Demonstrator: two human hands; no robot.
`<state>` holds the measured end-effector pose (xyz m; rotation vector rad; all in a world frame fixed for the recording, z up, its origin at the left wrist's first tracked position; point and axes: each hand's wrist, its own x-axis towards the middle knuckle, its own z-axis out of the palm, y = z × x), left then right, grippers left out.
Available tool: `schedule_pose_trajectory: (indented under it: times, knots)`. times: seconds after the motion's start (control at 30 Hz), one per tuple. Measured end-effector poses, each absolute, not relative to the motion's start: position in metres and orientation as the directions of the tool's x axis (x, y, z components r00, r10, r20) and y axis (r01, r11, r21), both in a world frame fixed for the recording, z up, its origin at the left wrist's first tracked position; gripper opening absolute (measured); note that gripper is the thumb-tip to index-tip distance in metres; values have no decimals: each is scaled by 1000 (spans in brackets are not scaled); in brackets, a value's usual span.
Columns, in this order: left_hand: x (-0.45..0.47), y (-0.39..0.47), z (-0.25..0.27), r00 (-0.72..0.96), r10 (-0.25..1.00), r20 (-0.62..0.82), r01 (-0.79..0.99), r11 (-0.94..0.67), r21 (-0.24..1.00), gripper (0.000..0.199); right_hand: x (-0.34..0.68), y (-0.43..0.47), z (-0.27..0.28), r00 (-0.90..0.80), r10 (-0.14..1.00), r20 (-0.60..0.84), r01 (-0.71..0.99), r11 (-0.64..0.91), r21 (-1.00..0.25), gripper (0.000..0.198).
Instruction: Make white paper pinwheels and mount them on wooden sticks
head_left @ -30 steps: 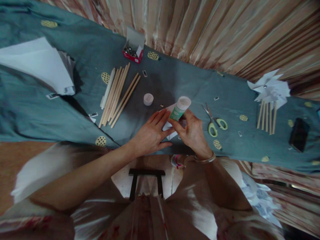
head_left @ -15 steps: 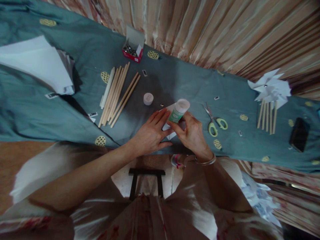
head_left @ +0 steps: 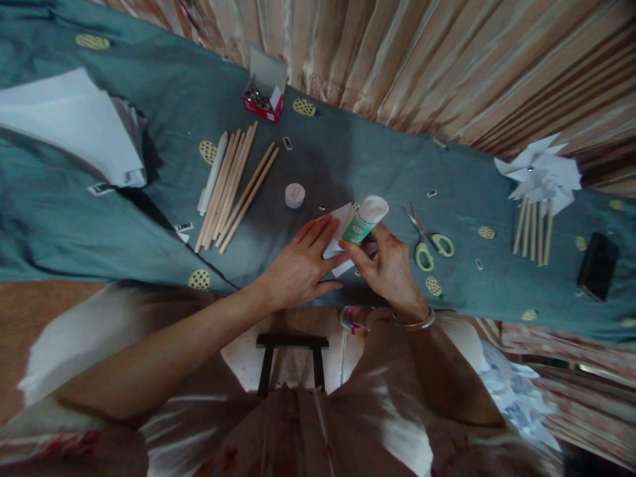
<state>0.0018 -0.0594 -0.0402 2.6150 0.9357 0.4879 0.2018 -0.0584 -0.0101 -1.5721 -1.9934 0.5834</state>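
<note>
Head view: pinwheels (head_left: 541, 169) lie assembled; paper (head_left: 342, 220) by the desk's (head_left: 318, 156) near edge seems part-glued, left hand (head_left: 301, 268) flat atop, right hand (head_left: 387, 265) gripping glue stick (head_left: 366, 218).

Your left hand (head_left: 301, 265) covers part of the white paper (head_left: 342, 217), and your right hand (head_left: 390, 265) partly hides the lower end of the green-and-white tube (head_left: 364, 221), its label too blurred to read. The stack of sheets (head_left: 64, 126) runs out of frame at left. Metal pieces (head_left: 258, 99) in the red box (head_left: 271, 115) and a shiny speck (head_left: 322, 207) near the white cap (head_left: 295, 195) are too small to identify.
</note>
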Motion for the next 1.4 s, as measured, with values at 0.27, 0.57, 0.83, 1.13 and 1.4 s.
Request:
schedule_pose_trajectory:
  times: [0.27, 0.57, 0.83, 1.13, 1.4]
  knots:
    - [1, -60, -40, 729, 656, 196, 542, -728, 419, 59, 205, -55, -12, -154, 971, 181, 755, 234, -612, 34]
    - [2, -60, -39, 727, 663, 179, 551, -719, 424, 57, 203, -49, -13, -146, 969, 198, 748, 239, -619, 35]
    - [1, -60, -40, 731, 656, 189, 551, -730, 404, 59, 198, -47, -13, -169, 969, 179, 751, 244, -613, 33]
    - [2, -59, -38, 727, 660, 192, 545, -724, 423, 55, 192, -48, -18, -192, 961, 198, 713, 275, -645, 32]
    - [1, -59, -40, 724, 667, 179, 560, -718, 413, 57, 206, -49, -17, 67, 996, 59, 378, 29, -925, 28]
